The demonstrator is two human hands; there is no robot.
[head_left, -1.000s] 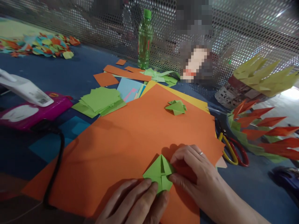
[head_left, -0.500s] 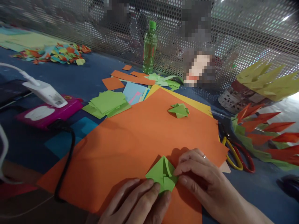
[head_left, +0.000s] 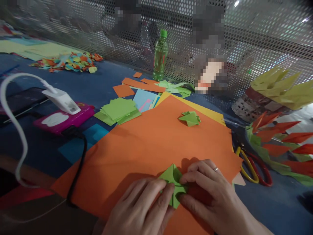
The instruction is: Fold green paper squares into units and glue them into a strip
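Observation:
A small folded square of green paper lies corner-up on a large orange sheet, creases meeting at its middle. My left hand has its fingertips pressed together on the square's left and lower left part, covering it. On the right edge, my right hand, with a ring on one finger, pinches the paper between thumb and fingers. Farther up the orange sheet rests a small folded green piece. A stack of green paper squares sits beyond the sheet's upper left edge.
Yellow- and red-handled scissors lie right of the sheet, near a green and orange paper crown. To the left are a magenta device with a white charger and a black cable. A green bottle stands behind.
The raised flap on the green square's right side is now folded down flat. My left fingers have moved up over the square's left side. The view has shifted slightly.

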